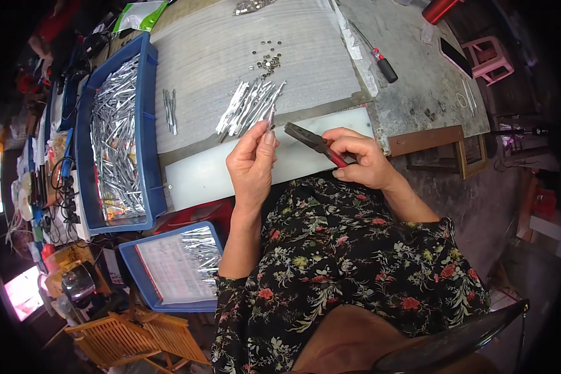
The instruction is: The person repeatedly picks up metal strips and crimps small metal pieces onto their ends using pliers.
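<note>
The left hand [254, 156], grip pinching what seems a strip [272, 115], has more strips [249, 107] at twelve o'clock; the right hand [361, 159] holds pliers [310, 138].

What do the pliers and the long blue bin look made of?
The pliers: a dull, dark grey metal head, probably steel; the red handles, partly hidden, look coated, perhaps in plastic. The long blue bin: likely moulded plastic, smooth-looking, judging by its even colour and thick formed walls.
</note>
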Tool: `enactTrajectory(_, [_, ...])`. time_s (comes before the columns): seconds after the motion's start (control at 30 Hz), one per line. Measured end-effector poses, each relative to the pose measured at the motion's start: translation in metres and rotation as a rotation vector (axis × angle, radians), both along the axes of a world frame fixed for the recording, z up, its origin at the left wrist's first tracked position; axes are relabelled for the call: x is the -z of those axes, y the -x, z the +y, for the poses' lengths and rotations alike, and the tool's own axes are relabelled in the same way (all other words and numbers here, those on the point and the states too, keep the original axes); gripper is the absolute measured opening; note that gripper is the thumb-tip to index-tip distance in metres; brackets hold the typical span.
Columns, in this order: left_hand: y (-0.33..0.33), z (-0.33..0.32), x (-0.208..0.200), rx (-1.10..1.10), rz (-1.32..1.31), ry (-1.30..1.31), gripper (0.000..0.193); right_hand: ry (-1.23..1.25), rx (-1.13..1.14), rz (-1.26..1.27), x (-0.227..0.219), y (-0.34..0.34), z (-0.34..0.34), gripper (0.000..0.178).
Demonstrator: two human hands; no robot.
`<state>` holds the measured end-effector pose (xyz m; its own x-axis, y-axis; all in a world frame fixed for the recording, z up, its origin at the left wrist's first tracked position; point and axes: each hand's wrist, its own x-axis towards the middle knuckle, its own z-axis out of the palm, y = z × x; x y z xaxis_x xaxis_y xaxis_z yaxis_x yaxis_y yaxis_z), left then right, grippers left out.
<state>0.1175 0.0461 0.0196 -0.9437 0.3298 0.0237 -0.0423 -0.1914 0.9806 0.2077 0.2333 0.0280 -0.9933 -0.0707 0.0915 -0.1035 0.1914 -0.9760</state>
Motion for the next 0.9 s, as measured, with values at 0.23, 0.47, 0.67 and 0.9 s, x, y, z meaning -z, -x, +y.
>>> enactTrajectory(0.23, [-0.009, 0.004, -0.003, 0.014, -0.016, 0.043, 0.023, -0.036, 0.021, -0.009, -0.003, 0.001, -0.004, 0.022])
enactTrajectory(0.47, [-0.010, 0.005, -0.003, 0.005, -0.009, 0.071, 0.022, -0.078, 0.017, 0.012, -0.001, 0.000, -0.003, 0.022])
enactTrajectory(0.67, [-0.011, 0.006, 0.000, -0.026, 0.050, 0.091, 0.021, -0.089, 0.004, 0.019, -0.002, 0.000, -0.003, 0.023])
enactTrajectory(0.9, [-0.012, 0.006, -0.001, -0.020, 0.040, 0.088, 0.021, -0.115, -0.005, 0.049, -0.001, 0.000, -0.002, 0.023])
